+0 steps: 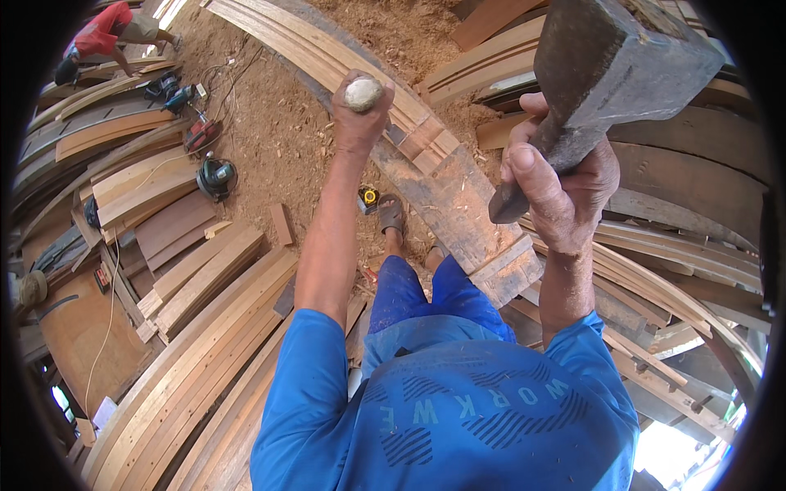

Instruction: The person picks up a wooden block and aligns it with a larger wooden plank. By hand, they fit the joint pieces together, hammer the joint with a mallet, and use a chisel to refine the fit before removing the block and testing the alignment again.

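Observation:
My left hand is closed around an upright chisel, whose pale round handle end faces up. Most of its blade is hidden below the fist. Under that hand lie long light-brown wood strips on a worn plank bench, with a reddish-brown notched patch close by. Raised high on the right, my right hand grips the short handle of a heavy dark mallet. Its blocky head is well apart from the chisel.
Stacked timber fills the left side, and curved boards the right. Power tools with cords lie on the sawdust-covered ground. A yellow-black tape measure is by my foot. Another person bends over at far left.

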Motion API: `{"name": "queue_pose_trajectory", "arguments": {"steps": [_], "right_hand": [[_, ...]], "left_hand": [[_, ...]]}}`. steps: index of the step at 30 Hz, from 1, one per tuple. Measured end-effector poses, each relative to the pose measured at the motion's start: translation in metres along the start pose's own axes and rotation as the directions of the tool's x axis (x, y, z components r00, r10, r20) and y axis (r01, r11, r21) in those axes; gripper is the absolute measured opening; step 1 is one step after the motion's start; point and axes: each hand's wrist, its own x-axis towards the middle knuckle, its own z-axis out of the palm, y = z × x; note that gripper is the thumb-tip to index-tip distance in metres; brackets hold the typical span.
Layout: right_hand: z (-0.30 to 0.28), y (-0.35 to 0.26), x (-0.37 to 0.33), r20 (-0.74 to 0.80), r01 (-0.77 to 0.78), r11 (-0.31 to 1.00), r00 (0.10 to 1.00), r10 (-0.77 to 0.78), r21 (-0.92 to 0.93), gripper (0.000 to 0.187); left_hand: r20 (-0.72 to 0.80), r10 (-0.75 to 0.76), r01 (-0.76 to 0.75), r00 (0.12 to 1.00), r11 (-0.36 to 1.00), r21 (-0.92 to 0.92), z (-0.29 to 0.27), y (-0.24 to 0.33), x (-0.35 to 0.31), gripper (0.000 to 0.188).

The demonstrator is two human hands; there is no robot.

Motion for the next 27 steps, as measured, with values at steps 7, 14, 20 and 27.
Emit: {"name": "queue_pose_trajectory", "arguments": {"steps": [7, 14, 20, 27], "right_hand": [[0.005, 0.0, 0.0, -0.002, -0.034, 0.999, 0.999, 0.034, 0.004, 0.047], [0.001, -0.002, 0.0, 0.074, -0.085, 0.996, 0.994, 0.085, -0.001, 0.054], [0.009, 0.006, 0.011, 0.061, 0.09, 0.992, 0.994, -0.085, -0.083, 0.047], [0.003, 0.051, 0.058, 0.462, 0.301, 0.506, 0.857, 0.229, -0.808, 0.03]], "left_hand": [[0.036, 0.089, -0.09, 0.995, 0.995, 0.041, -0.002, 0.004, -0.002, 0.023], [0.064, 0.252, -0.259, 0.966, 0.951, 0.17, 0.01, 0.023, -0.01, 0.022], [0.112, 0.211, -0.23, 0.971, 0.952, 0.202, 0.011, 0.018, -0.026, 0.019], [-0.011, 0.237, -0.232, 0.972, 0.959, 0.165, 0.009, -0.01, -0.031, 0.029]]}}
